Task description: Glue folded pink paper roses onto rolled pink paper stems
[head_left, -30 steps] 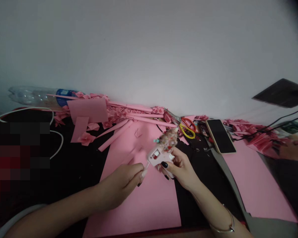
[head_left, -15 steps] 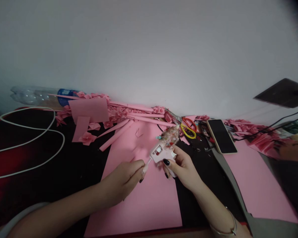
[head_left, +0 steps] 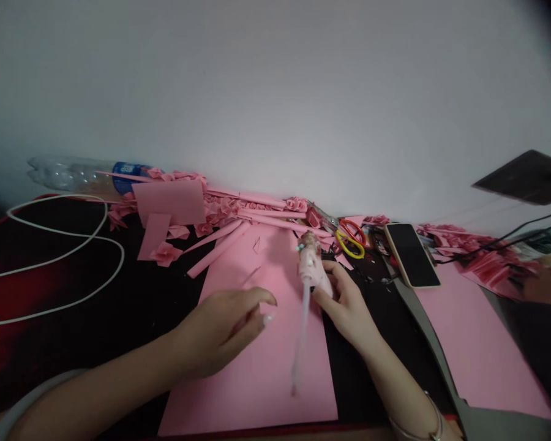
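My right hand point(head_left: 346, 306) grips a small pink hot glue gun point(head_left: 312, 263), which is crusted with glue and glitter and turned so that its body points down and toward me. A thin, blurred pale strand point(head_left: 302, 337) hangs from it over the pink paper sheet point(head_left: 257, 380). My left hand point(head_left: 220, 331) hovers over the same sheet, a little left of the glue gun, with its fingers slightly apart and nothing in them. The gun's nozzle is hidden.
Behind the sheet lie pink paper roses point(head_left: 165, 254), rolled pink paper tubes point(head_left: 215, 248), a plastic bottle point(head_left: 82, 177), and scissors with red and yellow handles point(head_left: 349, 239). A smartphone point(head_left: 411, 254) lies to the right. Another person's hand point(head_left: 548, 285) rests at the far right.
The glue gun has rotated in my right hand, from lying sideways to pointing down, and a pale strand now hangs from it. My left hand has moved away from its tip.
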Action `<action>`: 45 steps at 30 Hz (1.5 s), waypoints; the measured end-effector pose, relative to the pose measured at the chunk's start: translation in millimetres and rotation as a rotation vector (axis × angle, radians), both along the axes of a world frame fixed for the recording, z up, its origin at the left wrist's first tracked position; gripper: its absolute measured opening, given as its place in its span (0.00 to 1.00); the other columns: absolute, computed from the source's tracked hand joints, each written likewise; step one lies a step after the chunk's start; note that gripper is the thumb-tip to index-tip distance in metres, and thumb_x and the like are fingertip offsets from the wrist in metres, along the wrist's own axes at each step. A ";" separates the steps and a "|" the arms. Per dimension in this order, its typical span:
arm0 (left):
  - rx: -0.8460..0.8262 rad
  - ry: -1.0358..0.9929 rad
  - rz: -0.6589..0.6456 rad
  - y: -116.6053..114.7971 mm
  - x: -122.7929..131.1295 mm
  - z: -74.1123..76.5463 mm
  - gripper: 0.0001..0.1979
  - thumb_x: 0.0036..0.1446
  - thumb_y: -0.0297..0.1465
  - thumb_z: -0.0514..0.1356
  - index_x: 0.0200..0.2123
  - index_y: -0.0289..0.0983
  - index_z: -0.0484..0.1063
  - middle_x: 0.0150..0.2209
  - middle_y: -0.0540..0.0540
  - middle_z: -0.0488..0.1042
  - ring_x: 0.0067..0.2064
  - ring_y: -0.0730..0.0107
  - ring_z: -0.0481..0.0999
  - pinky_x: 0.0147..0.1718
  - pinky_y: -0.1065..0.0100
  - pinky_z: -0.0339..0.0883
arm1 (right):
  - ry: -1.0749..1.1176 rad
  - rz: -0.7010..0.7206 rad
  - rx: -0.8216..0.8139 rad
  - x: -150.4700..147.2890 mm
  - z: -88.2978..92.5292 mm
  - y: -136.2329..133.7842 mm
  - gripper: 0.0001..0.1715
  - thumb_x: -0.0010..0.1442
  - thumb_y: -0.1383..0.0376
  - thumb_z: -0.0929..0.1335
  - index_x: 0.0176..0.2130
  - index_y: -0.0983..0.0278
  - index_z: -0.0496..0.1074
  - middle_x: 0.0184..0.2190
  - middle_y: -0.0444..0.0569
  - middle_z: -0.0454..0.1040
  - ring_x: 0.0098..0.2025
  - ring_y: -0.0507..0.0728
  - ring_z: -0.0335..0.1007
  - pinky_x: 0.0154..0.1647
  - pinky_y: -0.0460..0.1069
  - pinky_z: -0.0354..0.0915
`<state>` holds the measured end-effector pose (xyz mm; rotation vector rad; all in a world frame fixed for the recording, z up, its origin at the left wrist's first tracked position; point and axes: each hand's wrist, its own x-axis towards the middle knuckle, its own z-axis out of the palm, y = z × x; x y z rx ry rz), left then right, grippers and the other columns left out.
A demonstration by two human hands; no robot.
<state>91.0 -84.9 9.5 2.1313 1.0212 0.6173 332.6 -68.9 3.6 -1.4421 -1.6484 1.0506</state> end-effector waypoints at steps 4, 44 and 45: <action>0.290 0.225 0.274 11.6 -5.1 -13.2 0.07 0.58 0.31 0.53 0.40 0.37 0.64 0.36 0.44 0.71 0.38 0.62 0.70 0.35 0.63 0.63 | 0.313 -0.120 -0.117 5.1 -0.4 5.4 0.12 0.52 0.63 0.69 0.35 0.61 0.62 0.18 0.35 0.58 0.16 0.46 0.50 0.15 0.43 0.52; -0.433 -0.475 0.207 14.2 2.5 -18.5 0.08 0.60 0.28 0.51 0.44 0.40 0.57 0.27 0.56 0.59 0.21 0.80 0.60 0.21 0.73 0.58 | 0.730 0.331 -0.423 24.4 2.1 1.7 0.20 0.55 0.49 0.67 0.32 0.64 0.69 0.10 0.38 0.59 0.10 0.46 0.47 0.12 0.43 0.51; -0.461 -0.499 0.209 14.4 2.4 -19.8 0.08 0.60 0.29 0.51 0.44 0.40 0.57 0.26 0.57 0.58 0.21 0.80 0.59 0.20 0.74 0.56 | 0.731 0.324 -0.434 24.8 2.5 1.5 0.21 0.54 0.48 0.67 0.33 0.63 0.69 0.10 0.37 0.59 0.10 0.46 0.46 0.12 0.43 0.51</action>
